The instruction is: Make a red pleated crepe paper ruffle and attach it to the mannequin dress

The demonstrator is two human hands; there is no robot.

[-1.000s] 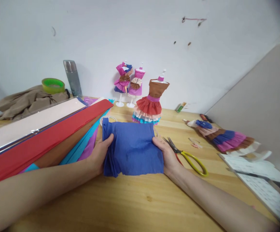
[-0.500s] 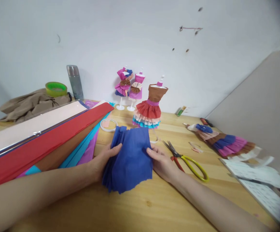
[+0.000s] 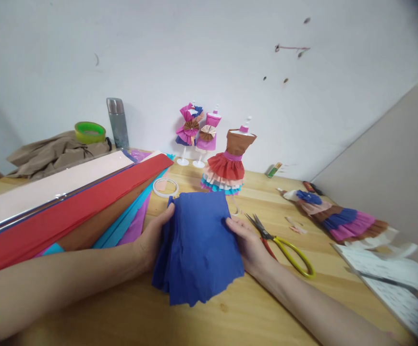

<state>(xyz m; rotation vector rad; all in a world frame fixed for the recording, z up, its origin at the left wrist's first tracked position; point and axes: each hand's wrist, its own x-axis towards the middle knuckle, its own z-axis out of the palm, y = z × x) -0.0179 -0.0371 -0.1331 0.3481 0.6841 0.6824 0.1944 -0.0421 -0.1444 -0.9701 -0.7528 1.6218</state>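
A piece of blue crepe paper [image 3: 205, 245] is held up between my two hands, gathered in folds on its left side and smoother on the right. My left hand [image 3: 154, 240] grips the folded left edge, thumb in front and fingers hidden behind. On the right edge, my right hand [image 3: 247, 240] pinches the paper with its thumb in front; the other fingers are mostly hidden. Just right of that hand lie scissors [image 3: 284, 247] with yellow and red handles, blades pointing away. A roll of white tape [image 3: 154, 188] lies behind the paper.
Crepe paper sheets, red [image 3: 82, 209] on top, fan out at left. Behind stand a flask [image 3: 117, 124], a green tape roll [image 3: 90, 133] on brown cloth [image 3: 50, 156], and small dress forms, one in a tiered dress [image 3: 230, 166]. A paper dress [image 3: 346, 221] and notebook [image 3: 385, 283] lie right.
The blue paper is spread wider, and its front face has shifted right. My left thumb has moved to the paper's left edge. The view has turned slightly left.
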